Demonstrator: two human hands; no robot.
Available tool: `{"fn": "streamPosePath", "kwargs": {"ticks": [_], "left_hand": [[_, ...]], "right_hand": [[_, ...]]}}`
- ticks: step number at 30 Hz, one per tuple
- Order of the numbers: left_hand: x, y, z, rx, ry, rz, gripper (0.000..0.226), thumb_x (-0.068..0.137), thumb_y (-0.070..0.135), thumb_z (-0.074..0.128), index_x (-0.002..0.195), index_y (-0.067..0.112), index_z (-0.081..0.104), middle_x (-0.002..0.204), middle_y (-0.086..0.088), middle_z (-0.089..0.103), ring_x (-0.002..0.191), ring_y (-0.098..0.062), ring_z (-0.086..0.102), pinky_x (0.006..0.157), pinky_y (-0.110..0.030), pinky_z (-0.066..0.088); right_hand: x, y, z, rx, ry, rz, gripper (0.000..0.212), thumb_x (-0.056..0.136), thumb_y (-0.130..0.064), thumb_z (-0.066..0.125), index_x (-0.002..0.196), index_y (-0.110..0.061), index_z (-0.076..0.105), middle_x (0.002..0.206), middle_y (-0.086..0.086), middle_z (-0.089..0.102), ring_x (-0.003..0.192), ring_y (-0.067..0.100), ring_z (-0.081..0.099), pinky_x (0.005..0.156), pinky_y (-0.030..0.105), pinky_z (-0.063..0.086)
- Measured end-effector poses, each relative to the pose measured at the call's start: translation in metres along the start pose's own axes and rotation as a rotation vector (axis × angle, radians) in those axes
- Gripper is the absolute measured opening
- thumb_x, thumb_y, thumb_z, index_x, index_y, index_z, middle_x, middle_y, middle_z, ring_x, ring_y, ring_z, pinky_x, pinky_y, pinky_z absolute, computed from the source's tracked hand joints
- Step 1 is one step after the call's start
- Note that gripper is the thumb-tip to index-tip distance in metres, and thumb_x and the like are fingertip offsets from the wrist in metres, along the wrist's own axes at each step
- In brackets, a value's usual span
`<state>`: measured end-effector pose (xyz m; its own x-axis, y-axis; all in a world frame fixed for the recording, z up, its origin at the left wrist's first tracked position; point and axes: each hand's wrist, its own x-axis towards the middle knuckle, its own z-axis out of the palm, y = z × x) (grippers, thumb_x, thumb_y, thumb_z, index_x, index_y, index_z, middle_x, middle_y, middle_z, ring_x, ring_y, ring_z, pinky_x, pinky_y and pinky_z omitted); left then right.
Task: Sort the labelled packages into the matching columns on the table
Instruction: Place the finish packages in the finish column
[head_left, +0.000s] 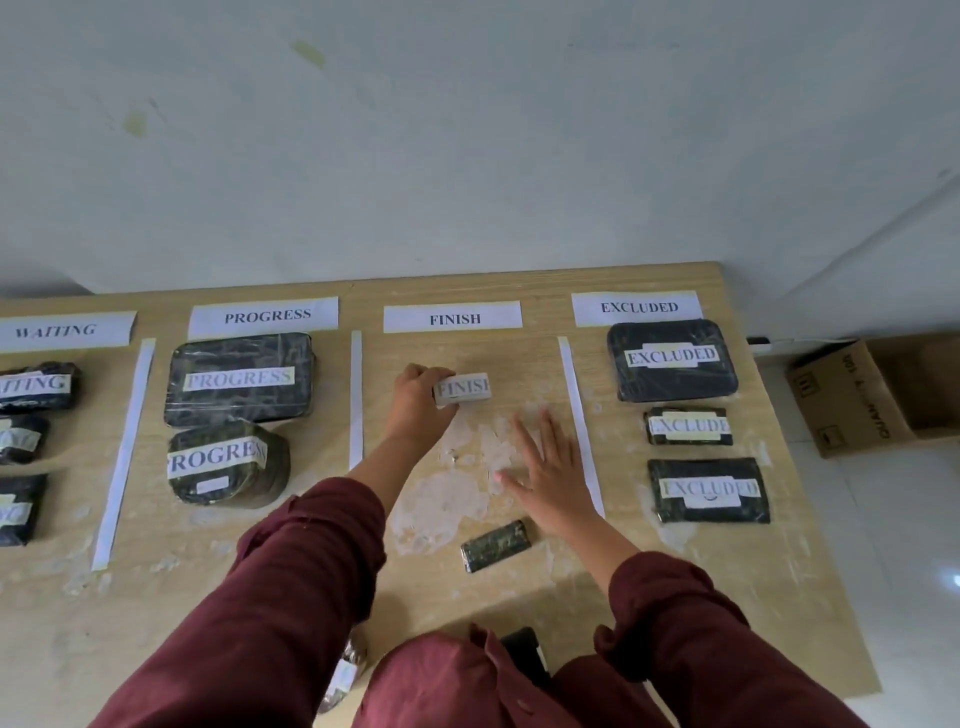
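Wooden table split into four columns by white paper strips, headers at the far edge: WAITING sign, PROGRESS sign, FINISH sign, EXCLUDED sign.

Left hand is clamped on a small FINISH package, fingers wrapped over its left end, label facing up. It sits at the far end of the FINISH column, just near of the header. Can't tell if it's resting on the table or slightly lifted.

Right hand is empty, fingers spread flat, palm down over the middle of the FINISH column, near the strip that borders EXCLUDED. Touching the table or hovering: can't tell.

Unlabelled-side dark package lies tilted at the near end of the FINISH column, just near of the right hand, label not visible.

PROGRESS column: two dark packages, large far one, rounder near one. EXCLUDED column: three, far, middle, near. WAITING column: three, partly cut off at the left edge, far one.

Cardboard box on the floor to the right of the table.
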<state>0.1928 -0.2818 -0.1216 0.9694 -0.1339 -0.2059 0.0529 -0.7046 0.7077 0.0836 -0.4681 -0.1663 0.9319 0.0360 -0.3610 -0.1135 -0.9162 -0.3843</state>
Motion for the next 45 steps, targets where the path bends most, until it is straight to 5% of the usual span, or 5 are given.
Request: {"fn": "streamPosePath", "kwargs": {"ticks": [16,27,35,39,45], "left_hand": [[0.060,-0.002,0.006,-0.058,-0.054,-0.059,0.047,0.078,0.002,0.072,0.123,0.009,0.059,0.121,-0.013,0.049,0.102,-0.021,0.052,0.091,-0.017,0.039],[0.008,-0.001,0.004,-0.087,0.134,-0.084,0.063,0.080,0.003,0.064,0.136,0.006,0.035,0.138,-0.019,0.033,0.127,-0.031,0.038,0.105,-0.030,0.035],[-0.076,-0.026,0.014,-0.167,0.075,-0.031,0.033,0.086,0.007,0.059,0.119,0.012,0.056,0.123,-0.013,0.048,0.115,-0.028,0.048,0.099,-0.038,0.046],[-0.094,-0.024,0.007,-0.358,-0.015,-0.154,0.018,0.092,0.012,0.053,0.103,0.018,0.065,0.112,-0.004,0.063,0.095,-0.016,0.059,0.075,-0.018,0.045],[-0.110,-0.016,-0.006,-0.510,-0.218,-0.154,0.022,0.092,0.021,0.057,0.112,0.018,0.066,0.109,0.002,0.067,0.097,-0.024,0.064,0.078,-0.029,0.052]], "right_hand": [[-0.002,0.004,0.013,-0.062,0.100,-0.029,0.083,0.090,-0.069,0.032,0.154,-0.033,-0.006,0.161,0.009,-0.021,0.149,0.026,-0.019,0.120,0.046,-0.009],[-0.069,-0.001,0.001,0.090,-0.016,-0.396,0.050,0.077,-0.062,0.066,0.118,-0.034,0.061,0.119,-0.009,0.051,0.115,0.008,0.045,0.105,0.036,0.034],[-0.082,-0.002,0.017,0.223,-0.014,-0.302,0.035,0.090,-0.037,0.058,0.125,-0.031,0.063,0.114,-0.004,0.060,0.103,0.013,0.051,0.094,0.025,0.040],[-0.075,-0.021,-0.005,0.765,-0.056,0.092,0.029,0.095,-0.022,0.059,0.121,-0.011,0.067,0.105,0.006,0.071,0.089,0.016,0.068,0.073,0.021,0.055],[-0.066,-0.024,-0.016,1.034,-0.084,0.308,0.034,0.098,-0.021,0.054,0.122,0.001,0.064,0.087,0.013,0.070,0.064,0.015,0.066,0.060,0.020,0.055]]}}
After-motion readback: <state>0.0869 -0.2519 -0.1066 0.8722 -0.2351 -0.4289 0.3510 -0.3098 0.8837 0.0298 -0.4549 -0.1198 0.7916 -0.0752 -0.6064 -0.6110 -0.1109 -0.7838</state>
